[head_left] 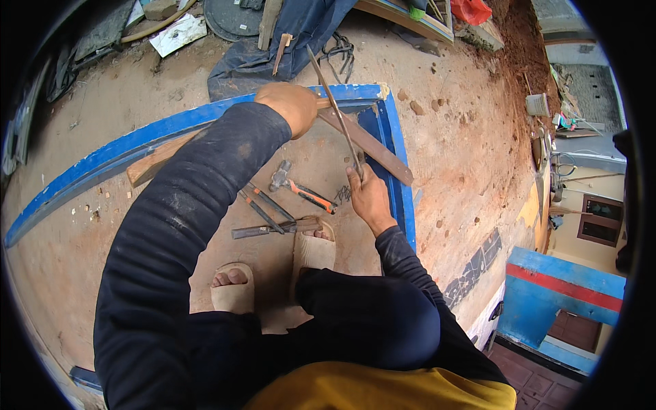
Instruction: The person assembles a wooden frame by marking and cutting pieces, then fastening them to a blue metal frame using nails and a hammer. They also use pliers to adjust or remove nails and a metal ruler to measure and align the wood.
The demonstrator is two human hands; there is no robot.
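At the far rail of a blue wooden frame (pixel 396 143), my left hand (pixel 290 108) is closed on a piece of wood (pixel 322 104), mostly hidden under the fingers. My right hand (pixel 372 198) is closed on the near end of a long thin metal blade (pixel 333 99), seen nearly edge-on. Its narrow tip points up and away, and it crosses just right of my left fist. Below the blade, a flat brown strip (pixel 372 147) slants to the frame's right side. Whether that strip joins the piece in my left hand, I cannot tell.
Near my feet lie a hammer (pixel 304 193), a tool with two dark handles (pixel 263 206) and a grey metal bar (pixel 263 231). A wooden plank (pixel 152 162) rests under my left arm. Dark cloth (pixel 236 68) lies beyond the frame; a white bucket (pixel 538 104) stands far right.
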